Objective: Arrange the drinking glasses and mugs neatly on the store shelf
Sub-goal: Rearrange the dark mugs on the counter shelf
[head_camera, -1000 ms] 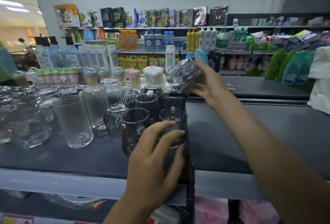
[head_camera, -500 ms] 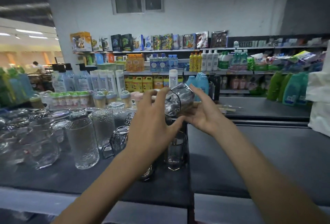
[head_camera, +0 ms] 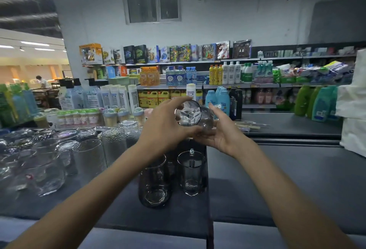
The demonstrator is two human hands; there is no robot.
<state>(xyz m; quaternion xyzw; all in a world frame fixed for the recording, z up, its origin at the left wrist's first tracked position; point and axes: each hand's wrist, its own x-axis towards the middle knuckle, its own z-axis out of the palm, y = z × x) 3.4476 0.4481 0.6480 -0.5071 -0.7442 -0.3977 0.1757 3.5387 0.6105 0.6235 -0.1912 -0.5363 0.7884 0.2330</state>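
A smoky grey glass mug (head_camera: 193, 115) is held on its side above the dark shelf top (head_camera: 111, 207), its mouth turned towards me. My left hand (head_camera: 165, 124) grips its rim from the left. My right hand (head_camera: 221, 132) cups it from below and the right. Under them two grey glass mugs (head_camera: 155, 181) (head_camera: 191, 173) stand upright near the shelf's right edge. Clear textured tumblers (head_camera: 90, 159) and round clear glasses (head_camera: 42, 173) stand to the left.
A second dark shelf top (head_camera: 297, 179) lies to the right, with white bags (head_camera: 354, 110) at its far right. Toothpick jars (head_camera: 79, 118) and shampoo bottles (head_camera: 114, 97) line the back. Stocked store shelves (head_camera: 227, 74) fill the far wall.
My left hand rose from the mug standing on the shelf and took hold of the lifted mug. Both hands now turn it, mouth towards me. The camera tilted upward.
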